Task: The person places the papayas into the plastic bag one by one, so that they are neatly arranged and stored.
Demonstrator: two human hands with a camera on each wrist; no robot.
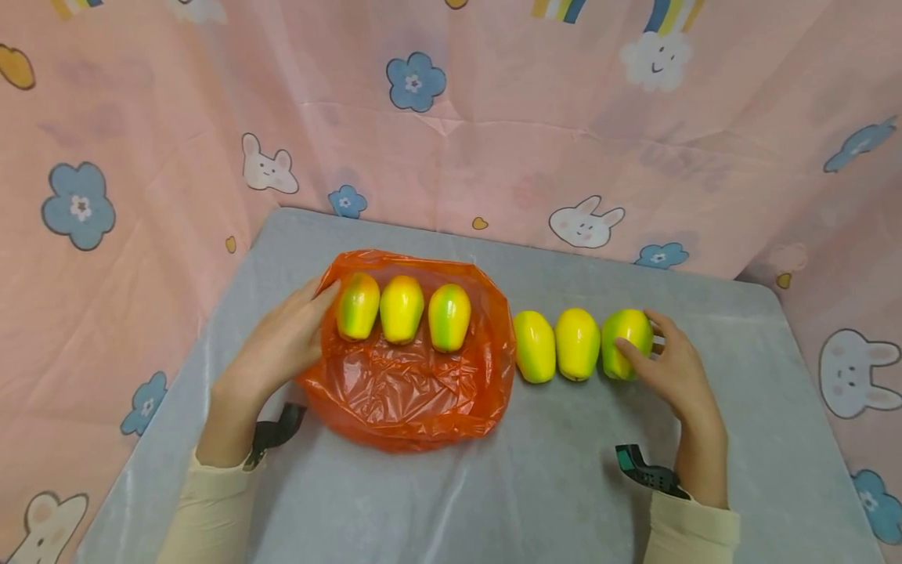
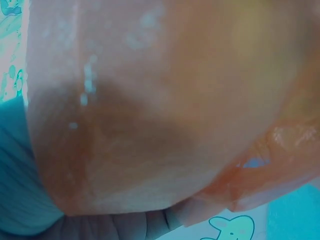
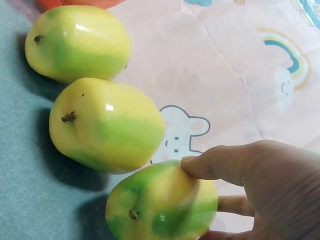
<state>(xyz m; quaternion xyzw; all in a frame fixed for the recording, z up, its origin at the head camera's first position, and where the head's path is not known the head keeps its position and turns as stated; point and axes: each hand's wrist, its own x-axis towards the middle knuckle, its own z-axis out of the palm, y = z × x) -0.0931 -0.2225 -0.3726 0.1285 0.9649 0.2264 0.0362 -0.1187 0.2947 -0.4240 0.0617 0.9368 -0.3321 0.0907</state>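
Observation:
An orange-red plastic bag (image 1: 409, 399) lies spread on the table with its mouth opened wide. Three yellow-green papayas (image 1: 402, 309) sit in a row in its far half. My left hand (image 1: 289, 337) holds the bag's left rim; in the left wrist view the bag film (image 2: 125, 165) covers most of that hand, with some fingers showing below it. Right of the bag, three more papayas stand in a row. My right hand (image 1: 672, 364) grips the rightmost papaya (image 3: 150, 210), thumb on its near side and fingers round its far right side. The middle papaya (image 3: 107, 125) is beside it.
The grey-covered table (image 1: 550, 478) has its far edge near a pink curtain (image 1: 493, 157) printed with rabbits, flowers and rainbows. The curtain also hangs at the left and right sides. Dark wrist-worn devices (image 1: 648, 474) stick out inward from both wrists.

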